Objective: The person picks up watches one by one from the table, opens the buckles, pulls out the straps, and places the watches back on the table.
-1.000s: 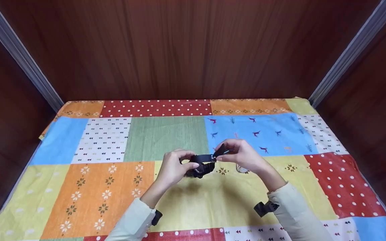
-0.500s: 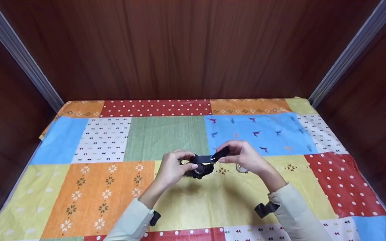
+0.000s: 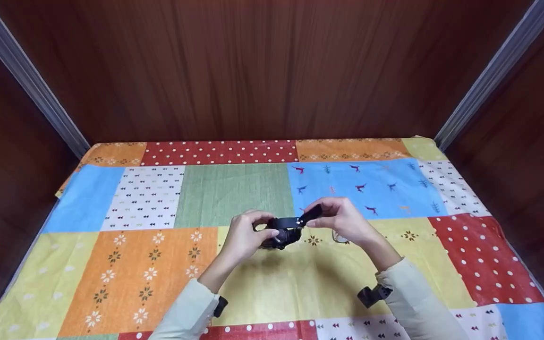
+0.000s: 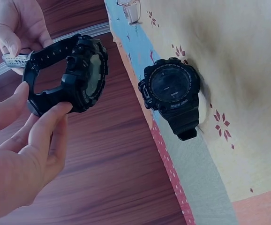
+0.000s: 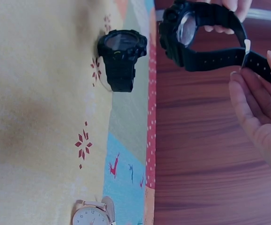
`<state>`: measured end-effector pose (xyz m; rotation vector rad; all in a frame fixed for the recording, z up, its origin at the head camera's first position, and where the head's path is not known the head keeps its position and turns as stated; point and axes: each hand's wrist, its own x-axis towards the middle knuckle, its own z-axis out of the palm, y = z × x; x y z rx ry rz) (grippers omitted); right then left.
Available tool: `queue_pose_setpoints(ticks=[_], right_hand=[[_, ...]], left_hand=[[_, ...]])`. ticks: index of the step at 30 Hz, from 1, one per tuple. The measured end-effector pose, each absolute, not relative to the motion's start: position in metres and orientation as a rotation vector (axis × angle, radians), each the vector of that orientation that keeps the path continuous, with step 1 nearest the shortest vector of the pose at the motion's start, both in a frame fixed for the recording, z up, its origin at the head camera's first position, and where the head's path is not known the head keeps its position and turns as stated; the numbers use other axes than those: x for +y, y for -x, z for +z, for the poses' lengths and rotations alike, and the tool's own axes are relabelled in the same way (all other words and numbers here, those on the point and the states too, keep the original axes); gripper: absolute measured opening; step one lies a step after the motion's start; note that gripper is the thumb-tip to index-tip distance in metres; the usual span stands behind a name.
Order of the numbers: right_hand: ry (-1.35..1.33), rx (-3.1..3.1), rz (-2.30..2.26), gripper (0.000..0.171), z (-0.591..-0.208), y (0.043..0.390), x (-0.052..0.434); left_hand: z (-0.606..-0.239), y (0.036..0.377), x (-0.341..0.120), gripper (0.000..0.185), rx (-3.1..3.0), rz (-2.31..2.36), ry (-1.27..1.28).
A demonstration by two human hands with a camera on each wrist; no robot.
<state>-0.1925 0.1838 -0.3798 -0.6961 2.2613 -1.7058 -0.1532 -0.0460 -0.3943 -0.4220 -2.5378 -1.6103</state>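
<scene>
My left hand (image 3: pixel 246 236) grips the case of a chunky black digital watch (image 3: pixel 285 224) just above the patchwork tablecloth (image 3: pixel 111 264). In the left wrist view its thumb and fingers (image 4: pixel 41 136) pinch the case (image 4: pixel 81 70). My right hand (image 3: pixel 343 217) pinches the free end of the watch's strap (image 3: pixel 310 215), near the buckle (image 5: pixel 245 47). A second black watch (image 4: pixel 170 93) lies face up on the yellow patch, right under the held one (image 5: pixel 187 33).
A white-faced watch (image 5: pixel 91 215) with a pale strap lies on the cloth by my right hand, half hidden in the head view (image 3: pixel 339 238). Dark wooden walls (image 3: pixel 253 71) close in the table at the back and both sides.
The held watch dipped slightly and came back up. Both hands keep the same grip and the watches on the cloth have not moved.
</scene>
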Motion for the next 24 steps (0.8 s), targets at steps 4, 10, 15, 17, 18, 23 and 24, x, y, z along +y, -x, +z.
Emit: queue_pose_setpoints(ticks=[4, 10, 15, 17, 18, 23, 24], right_hand=[[0.674, 2.280, -1.723, 0.028, -0.380, 0.193, 0.183], [0.654, 2.314, -1.727, 0.026, -0.378, 0.191, 0.179], [0.649, 2.300, -1.751, 0.027, -0.379, 0.190, 0.176], [0.660, 2.290, -1.761, 0.027, -0.379, 0.190, 0.175], [0.667, 2.283, -1.769, 0.028, -0.379, 0.190, 0.174], [0.694, 2.260, -1.804, 0.026, -0.378, 0.189, 0.170], [0.696, 2.256, -1.809, 0.026, -0.377, 0.189, 0.169]], left_hand=[[-0.392, 0.155, -0.042, 0.026, -2.552, -1.639, 0.412], [-0.389, 0.156, -0.035, 0.026, -2.527, -1.632, 0.439], [-0.386, 0.157, -0.029, 0.015, -2.514, -1.560, 0.460], [-0.386, 0.157, -0.026, 0.012, -2.519, -1.531, 0.464], [-0.385, 0.157, -0.024, 0.011, -2.523, -1.514, 0.466], [-0.384, 0.158, -0.020, 0.009, -2.539, -1.438, 0.490], [-0.384, 0.158, -0.019, 0.008, -2.539, -1.426, 0.495]])
